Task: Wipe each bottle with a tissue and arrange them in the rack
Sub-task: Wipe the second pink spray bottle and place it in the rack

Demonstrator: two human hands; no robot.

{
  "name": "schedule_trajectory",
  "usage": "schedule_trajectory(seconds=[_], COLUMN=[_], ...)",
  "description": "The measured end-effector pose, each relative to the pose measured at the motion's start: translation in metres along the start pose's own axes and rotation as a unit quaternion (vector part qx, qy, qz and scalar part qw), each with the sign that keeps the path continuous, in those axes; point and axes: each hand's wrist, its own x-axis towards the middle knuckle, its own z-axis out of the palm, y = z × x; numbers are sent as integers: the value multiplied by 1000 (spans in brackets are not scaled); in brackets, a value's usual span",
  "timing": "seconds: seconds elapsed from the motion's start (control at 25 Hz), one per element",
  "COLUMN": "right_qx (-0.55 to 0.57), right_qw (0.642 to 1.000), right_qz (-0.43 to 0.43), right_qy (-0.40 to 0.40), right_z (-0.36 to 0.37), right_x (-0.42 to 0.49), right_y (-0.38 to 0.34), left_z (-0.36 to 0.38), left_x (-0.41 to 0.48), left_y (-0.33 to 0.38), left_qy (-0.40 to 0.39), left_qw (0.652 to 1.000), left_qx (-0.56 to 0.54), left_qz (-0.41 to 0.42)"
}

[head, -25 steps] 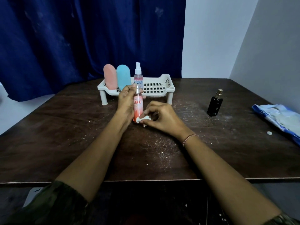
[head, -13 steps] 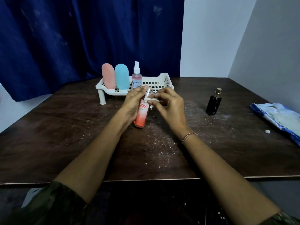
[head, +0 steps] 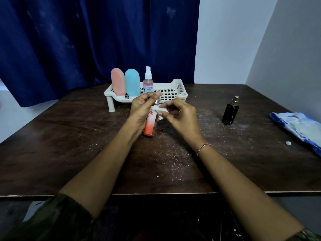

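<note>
My left hand [head: 141, 110] grips an orange-and-white spray bottle [head: 149, 125], tilted, its base low over the dark table. My right hand [head: 180, 113] pinches a crumpled white tissue [head: 160, 110] against the bottle's upper part. Behind my hands stands the white perforated rack [head: 175, 89]. In its left end stand a pink bottle [head: 118, 82], a light blue bottle [head: 132, 83] and a clear spray bottle [head: 148, 82]. A black perfume bottle [head: 230, 112] with a gold cap stands alone on the table to the right.
A blue-and-white tissue packet [head: 302, 127] lies at the table's right edge, with a small white scrap [head: 288, 143] near it. White crumbs speckle the wooden table [head: 69, 145]. A blue curtain [head: 86, 40] hangs behind; walls close in at the right.
The tissue moved from the bottle's base up to its upper part. The bottle tipped from upright to tilted, with its top leaning away from me.
</note>
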Motion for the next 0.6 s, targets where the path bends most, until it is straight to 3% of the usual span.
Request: schedule_trajectory(seconds=[0.16, 0.28, 0.6], right_qx=[-15, -25, -51], right_qw=[990, 984, 996], right_qz=[-21, -47, -58], right_qy=[-139, -171, 35], right_z=[6, 7, 0], right_x=[-6, -6, 0], right_y=[-3, -5, -8], left_z=[-8, -9, 5], left_x=[3, 3, -9], left_y=[8, 11, 17], left_qy=[52, 52, -47], left_qw=[998, 998, 996], left_qx=[-12, -11, -30], left_qz=[23, 15, -70])
